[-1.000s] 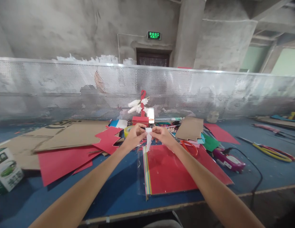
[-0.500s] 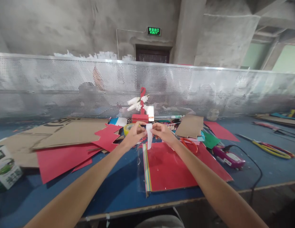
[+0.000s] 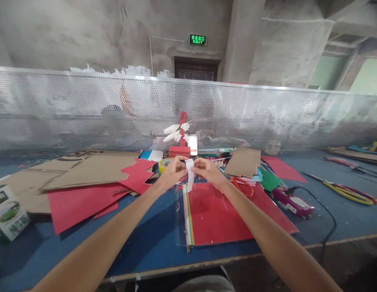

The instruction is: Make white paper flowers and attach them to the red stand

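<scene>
A narrow white strip (image 3: pixel 190 175), like paper or tissue, hangs down between my two hands, its top edge curled. My left hand (image 3: pixel 175 172) pinches it from the left with thumb and fingers. From the right, my right hand (image 3: pixel 206 170) has its fingertips closed on the strip's other edge. The strip's lower end hangs over the top left corner of a red sheet (image 3: pixel 225 215) in a clear sleeve, which has a bundle of thin coloured strips (image 3: pixel 187 217) along its left edge. Behind my hands stands a red form with white flower-like pieces (image 3: pixel 183 127).
Left lie cardboard sheets (image 3: pixel 91 170), red paper (image 3: pixel 85 202) and a carton (image 3: pixel 9 215). A yellow tape roll (image 3: pixel 164 164) sits beside my left hand. To the right are red-handled scissors (image 3: pixel 241 185), a purple device (image 3: pixel 293 202) with a cable, and large yellow-and-red scissors (image 3: pixel 346 190). A perforated metal screen (image 3: pixel 231 113) stands behind.
The top of the white strip has bent and curled over more between my fingers. Both hands stay in nearly the same place.
</scene>
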The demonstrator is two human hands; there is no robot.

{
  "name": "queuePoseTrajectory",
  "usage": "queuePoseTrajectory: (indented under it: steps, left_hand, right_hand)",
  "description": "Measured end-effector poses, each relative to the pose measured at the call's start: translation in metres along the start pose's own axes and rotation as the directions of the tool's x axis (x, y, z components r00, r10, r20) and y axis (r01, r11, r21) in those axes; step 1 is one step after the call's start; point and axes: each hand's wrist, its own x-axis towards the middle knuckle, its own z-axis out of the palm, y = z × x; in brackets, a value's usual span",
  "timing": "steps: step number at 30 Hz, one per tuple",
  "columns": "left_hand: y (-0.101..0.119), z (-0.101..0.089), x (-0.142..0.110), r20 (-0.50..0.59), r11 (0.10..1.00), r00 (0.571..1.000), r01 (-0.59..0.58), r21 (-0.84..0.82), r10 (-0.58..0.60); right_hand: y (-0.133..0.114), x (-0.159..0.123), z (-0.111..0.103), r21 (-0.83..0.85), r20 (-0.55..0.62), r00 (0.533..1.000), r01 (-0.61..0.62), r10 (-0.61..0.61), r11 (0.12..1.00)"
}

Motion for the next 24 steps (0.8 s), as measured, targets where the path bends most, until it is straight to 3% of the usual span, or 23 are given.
queuePoseTrajectory:
  steps: [7,24]
  left_hand:
    - [0.0007,-0.0004,0.0001,-0.031,1.0,0.999,-0.018,0.014,0.018]
    - [0.0002,-0.0004,-0.0002,0.025,0.996,0.999,-0.03,0.086,0.028]
  right_hand:
    - [-0.0019,-0.001,0.0007,0.011,0.009,1.0,-0.001,0.001,1.0]
    - [0.0014,0.0007,0.0005,0.011,0.01,1.0,0.003,-0.003,1.0]
